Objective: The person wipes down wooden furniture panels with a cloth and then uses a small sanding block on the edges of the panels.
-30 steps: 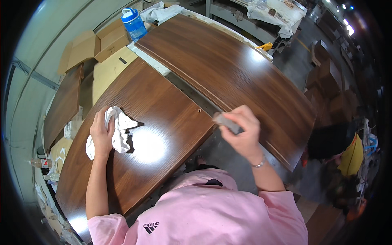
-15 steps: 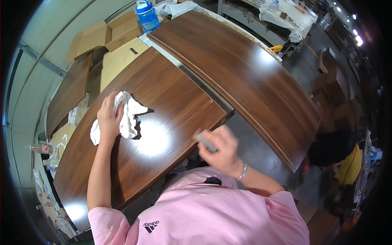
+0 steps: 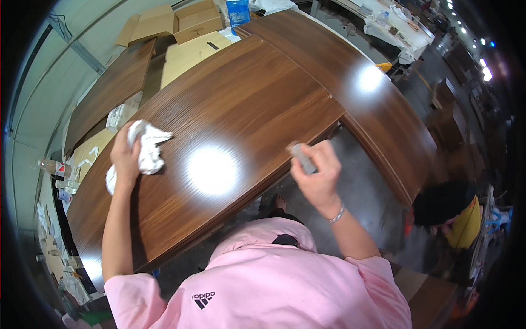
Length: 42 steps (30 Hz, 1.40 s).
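My left hand (image 3: 125, 156) presses a crumpled white cloth (image 3: 148, 148) onto the left part of a curved, dark brown wood-grain panel (image 3: 263, 93). Its fingers are partly hidden by the cloth. In my right hand (image 3: 320, 175) is a small grey block (image 3: 304, 159) with a brownish end, gripped between thumb and fingers. That hand is by the panel's near right edge; whether the block touches the edge, I cannot tell. A second brown panel (image 3: 356, 60) lies beyond, its moulded edge running along the first panel's far right end.
At the back left are open cardboard boxes (image 3: 198, 22) and a blue bottle (image 3: 238, 13). Another brown panel (image 3: 109, 90) leans at the left, near a plastic bottle (image 3: 53, 167). A cluttered table (image 3: 405, 33) stands far right. Someone in yellow (image 3: 467, 227) is at the right.
The view has shifted, and the gap between the two panels no longer shows. My right hand has moved up and right with the block. The left hand and cloth are farther left along the panel.
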Available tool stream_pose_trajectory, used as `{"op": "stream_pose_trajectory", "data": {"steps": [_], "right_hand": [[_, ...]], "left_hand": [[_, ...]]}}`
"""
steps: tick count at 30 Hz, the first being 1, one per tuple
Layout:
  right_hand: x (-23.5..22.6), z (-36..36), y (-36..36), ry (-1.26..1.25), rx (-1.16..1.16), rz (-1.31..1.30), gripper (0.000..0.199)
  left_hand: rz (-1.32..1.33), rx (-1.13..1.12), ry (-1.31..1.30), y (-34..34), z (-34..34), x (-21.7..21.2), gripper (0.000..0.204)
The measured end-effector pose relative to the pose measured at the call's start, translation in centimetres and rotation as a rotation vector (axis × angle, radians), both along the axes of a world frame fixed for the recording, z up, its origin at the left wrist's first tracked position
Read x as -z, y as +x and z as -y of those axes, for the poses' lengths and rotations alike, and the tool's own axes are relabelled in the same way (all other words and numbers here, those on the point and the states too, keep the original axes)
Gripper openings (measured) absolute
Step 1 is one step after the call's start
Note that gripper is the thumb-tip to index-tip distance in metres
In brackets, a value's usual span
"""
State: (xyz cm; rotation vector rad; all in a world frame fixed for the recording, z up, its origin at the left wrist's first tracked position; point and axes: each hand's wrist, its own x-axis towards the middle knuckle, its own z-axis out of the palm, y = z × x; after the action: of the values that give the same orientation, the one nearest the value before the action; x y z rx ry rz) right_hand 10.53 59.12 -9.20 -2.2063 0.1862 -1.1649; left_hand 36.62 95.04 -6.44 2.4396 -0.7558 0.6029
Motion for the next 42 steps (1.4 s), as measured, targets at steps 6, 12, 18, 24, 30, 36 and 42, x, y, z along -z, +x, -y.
{"op": "stream_pose_trajectory", "data": {"steps": [6,12,18,24,30,36,42], "right_hand": [[-0.3,-18.2,-1.6,-0.022,-0.307,0.035,0.033],[-1.3,-29.0,-2.5,-0.113,-0.419,0.051,0.027],[-4.2,-16.7,-0.4,-0.013,0.284,0.036,0.014],[-0.7,-14.0,0.0,0.049,0.307,-0.015,0.012],[-0.7,-28.1,-3.0,0.026,-0.151,-0.042,0.024],[-1.4,-15.4,-1.6,-0.053,0.164,-0.096,0.014],[-2.1,-8.9,-2.4,-0.088,0.256,-0.053,0.019]], "left_hand": [[-0.008,-0.158,0.023,-2.1,-14.6,-0.1,0.034],[0.136,-0.006,0.121,-3.4,-13.7,-0.8,0.034],[0.166,0.004,0.125,-3.4,-14.8,-0.7,0.033],[0.113,-0.014,0.132,-3.2,-13.7,-0.5,0.034],[0.12,-0.004,0.141,-3.3,-14.2,-0.6,0.035],[0.097,-0.029,0.152,-3.3,-14.5,-0.6,0.035],[0.112,-0.035,0.136,-3.3,-14.2,-0.5,0.036]]}}
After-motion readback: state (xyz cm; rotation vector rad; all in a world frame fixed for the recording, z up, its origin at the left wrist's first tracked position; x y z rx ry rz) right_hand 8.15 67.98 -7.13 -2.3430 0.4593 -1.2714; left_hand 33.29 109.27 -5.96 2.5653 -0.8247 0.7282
